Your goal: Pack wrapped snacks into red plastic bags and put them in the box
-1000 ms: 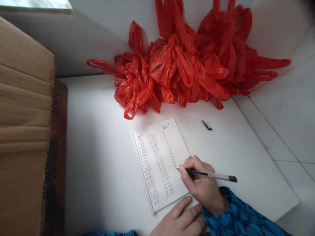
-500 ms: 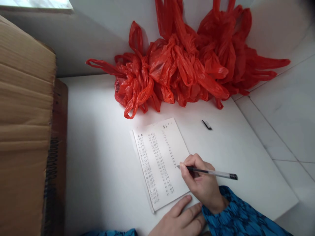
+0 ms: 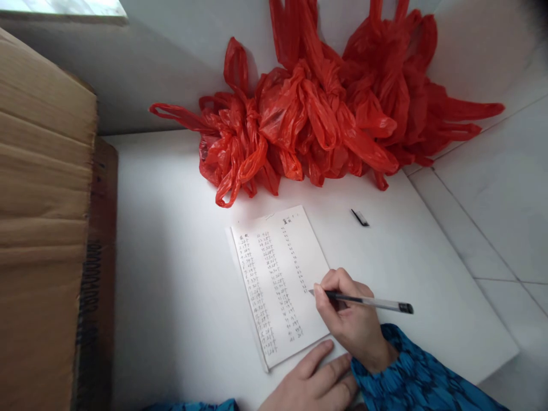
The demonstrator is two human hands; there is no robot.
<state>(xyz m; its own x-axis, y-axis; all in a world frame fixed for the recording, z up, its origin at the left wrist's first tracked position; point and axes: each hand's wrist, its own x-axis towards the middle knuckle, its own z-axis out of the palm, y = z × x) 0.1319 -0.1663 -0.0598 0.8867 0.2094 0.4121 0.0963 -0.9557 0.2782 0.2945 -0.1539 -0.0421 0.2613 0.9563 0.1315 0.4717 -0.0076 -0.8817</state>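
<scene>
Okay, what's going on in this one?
A person's right hand holds a clear, black-capped ballpoint pen over a white sheet of handwritten number columns on a white table. The left hand rests by the sheet's lower edge. Crumpled red plastic bags lie behind, beside a brown cardboard box.

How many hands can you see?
2: the right hand holds a pen over the paper, and the left hand lies by the paper's lower edge.

Long blue sleeve [image 3: 413, 365] w/ dark scale-like print, gathered cuff at R wrist; matching L sleeve [image 3: 190, 406]; R hand [image 3: 351, 322], L hand [image 3: 310, 379] bare.
</scene>
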